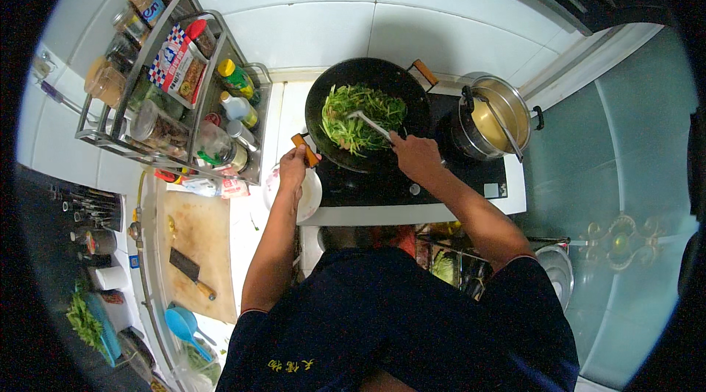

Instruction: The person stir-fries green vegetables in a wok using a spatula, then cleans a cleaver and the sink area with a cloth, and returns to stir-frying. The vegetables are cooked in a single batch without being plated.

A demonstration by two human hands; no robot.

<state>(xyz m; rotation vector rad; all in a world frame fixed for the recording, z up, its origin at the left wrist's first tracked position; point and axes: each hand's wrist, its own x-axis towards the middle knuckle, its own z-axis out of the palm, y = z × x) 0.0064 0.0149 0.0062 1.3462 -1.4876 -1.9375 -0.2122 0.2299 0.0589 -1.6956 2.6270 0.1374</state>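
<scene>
A black wok (342, 69) sits on the black glass cooktop (358, 188). Chopped green vegetables (361, 116) with small brownish pieces lie in it. My left hand (293, 167) grips the wok's near-left wooden handle (305, 150). In my right hand (417, 156) is a metal spatula (370, 123), its head down among the greens. The second wooden handle (426, 72) points to the wall at the far right of the wok. Below my left hand a white bowl (311, 193) stands at the cooktop's left edge, partly hidden by my forearm.
Right of the wok is a steel pot (499, 83) holding yellowish liquid and a ladle (504, 130). A metal rack (198, 94) of jars and bottles stands at left. On a cutting board (212, 237) lies a cleaver (185, 264), with a blue scoop (181, 323) beyond its near end.
</scene>
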